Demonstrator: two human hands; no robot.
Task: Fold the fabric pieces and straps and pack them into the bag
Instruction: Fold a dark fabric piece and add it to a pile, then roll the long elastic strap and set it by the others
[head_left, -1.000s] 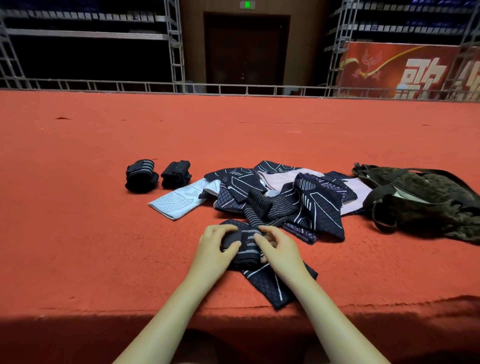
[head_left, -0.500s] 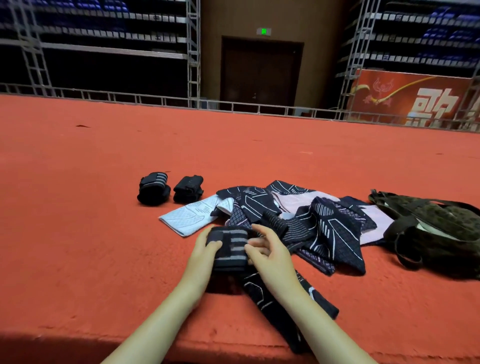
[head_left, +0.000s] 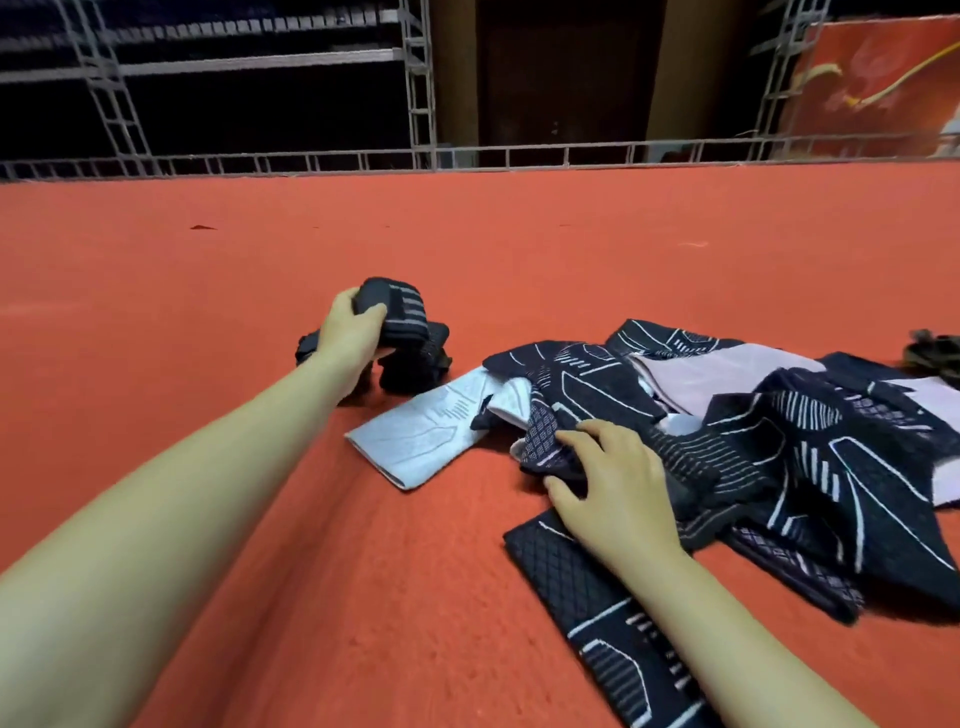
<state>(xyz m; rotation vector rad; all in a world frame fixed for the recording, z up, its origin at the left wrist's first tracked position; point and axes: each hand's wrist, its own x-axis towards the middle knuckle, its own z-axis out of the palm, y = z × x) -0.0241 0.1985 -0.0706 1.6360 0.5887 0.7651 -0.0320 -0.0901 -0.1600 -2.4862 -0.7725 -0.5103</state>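
My left hand (head_left: 349, 338) grips a rolled black strap with grey stripes (head_left: 397, 314), held just above two other rolled straps (head_left: 415, 364) on the red carpet. My right hand (head_left: 613, 478) lies on the heap of dark patterned fabric pieces (head_left: 779, 457), its fingers curled onto a dark piece at the heap's left edge. A light grey folded piece (head_left: 415, 441) lies left of the heap. A long dark patterned piece (head_left: 597, 613) runs under my right forearm. Only a corner of the olive bag (head_left: 935, 351) shows at the right edge.
The red carpeted platform (head_left: 208, 519) stretches wide to the left and far side. A low metal rail (head_left: 467, 156) and scaffolding towers stand beyond its far edge. A red banner (head_left: 883, 78) hangs at the back right.
My left hand carried the rolled strap from in front of me to the far left, over the two rolled straps. My right hand let go of it and moved onto the fabric heap.
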